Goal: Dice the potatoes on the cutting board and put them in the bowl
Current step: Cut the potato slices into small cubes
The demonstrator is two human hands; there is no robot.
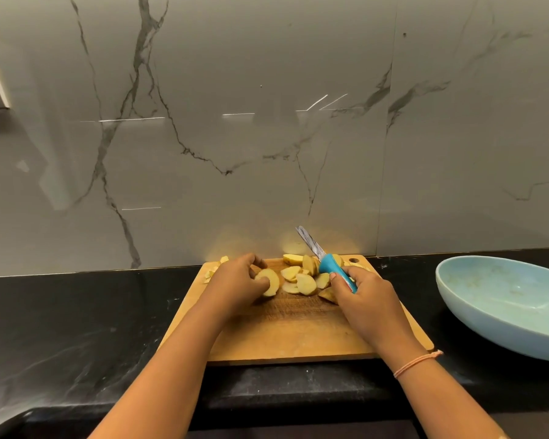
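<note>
Left hand at centre frame pinches a potato slice on the cutting board, likely to steady it for dicing, while right hand grips the knife, blade raised over the other slices, the bowl waiting at right.

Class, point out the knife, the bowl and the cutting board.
knife [330, 263], head view, on its blue handle.
bowl [488, 323], head view, on its outer wall.
cutting board [282, 331], head view, on its bare near half.
</note>
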